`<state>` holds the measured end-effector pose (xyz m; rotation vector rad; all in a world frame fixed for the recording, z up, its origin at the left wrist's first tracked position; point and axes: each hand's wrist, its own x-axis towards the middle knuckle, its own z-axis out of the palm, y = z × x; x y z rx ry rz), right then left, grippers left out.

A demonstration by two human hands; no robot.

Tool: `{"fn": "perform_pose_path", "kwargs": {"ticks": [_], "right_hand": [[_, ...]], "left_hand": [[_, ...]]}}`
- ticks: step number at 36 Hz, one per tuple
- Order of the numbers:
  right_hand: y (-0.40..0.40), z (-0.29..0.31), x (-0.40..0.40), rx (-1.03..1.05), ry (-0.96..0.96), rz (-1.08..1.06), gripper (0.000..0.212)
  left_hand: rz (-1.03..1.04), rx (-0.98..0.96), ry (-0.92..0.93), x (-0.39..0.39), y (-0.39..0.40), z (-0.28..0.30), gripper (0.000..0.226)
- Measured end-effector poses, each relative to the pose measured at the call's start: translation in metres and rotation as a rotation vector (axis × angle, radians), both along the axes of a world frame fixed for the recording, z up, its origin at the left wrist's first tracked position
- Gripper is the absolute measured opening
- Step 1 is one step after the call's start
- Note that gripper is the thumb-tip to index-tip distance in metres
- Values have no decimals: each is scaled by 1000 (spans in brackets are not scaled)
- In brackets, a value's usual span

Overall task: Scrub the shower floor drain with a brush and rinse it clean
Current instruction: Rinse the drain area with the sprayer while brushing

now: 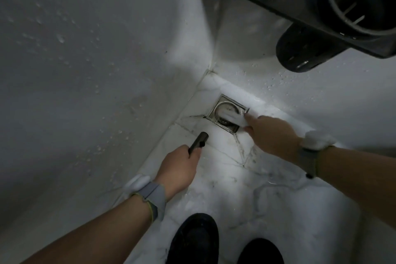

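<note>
A square metal floor drain [222, 111] sits in the corner of the white marble shower floor, its round opening showing. My right hand [270, 135] grips a white brush [233, 118] that lies across the drain's right side. My left hand [180, 167] holds a dark cylindrical spray handle [198, 142], its tip aimed toward the drain from the lower left. Both wrists wear grey bands with white devices.
White walls [85, 70] meet at the corner just behind the drain. A dark wall shelf [300, 6] with a cup holder and a removed grate hangs overhead at the top right. My two dark shoes [192, 240] stand on the wet floor at the bottom.
</note>
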<state>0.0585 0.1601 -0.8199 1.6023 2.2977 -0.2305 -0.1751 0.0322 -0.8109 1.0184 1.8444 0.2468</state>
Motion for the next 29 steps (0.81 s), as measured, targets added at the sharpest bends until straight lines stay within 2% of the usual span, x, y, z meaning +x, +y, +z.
{"fn": "perform_pose_path", "kwargs": {"ticks": [2, 5, 8, 10, 12, 16, 18, 20, 24, 26, 29], "right_hand": [[1, 2, 2, 5, -5, -36, 45], [3, 2, 5, 2, -4, 34, 42], [4, 5, 8, -3, 15, -25, 39], [0, 3, 9, -16, 0, 41, 37], [1, 6, 9, -12, 28, -9, 36], [-2, 7, 17, -7, 0, 59, 38], [-2, 10, 21, 4, 11, 1, 40], [-5, 7, 25, -3, -8, 41, 40], [-1, 12, 32, -168, 58, -69, 40], [2, 18, 29, -230, 20, -95, 40], [9, 26, 21, -198, 52, -191, 48]], "left_hand": [[-18, -8, -6, 2, 0, -1, 44], [-31, -8, -12, 4, -2, -1, 45], [-44, -18, -30, 9, -2, 0, 46], [-45, -15, -43, 11, -3, 2, 46], [-65, -15, -34, 14, 0, 4, 46], [-60, -7, -41, 16, 0, 5, 45], [-61, -13, -41, 16, 0, 6, 45], [-55, -8, -36, 15, -1, 5, 45], [-43, -10, -45, 14, -4, 5, 45], [-25, -16, -49, 13, -6, 4, 45], [21, -39, -43, 9, -10, 3, 44]]}}
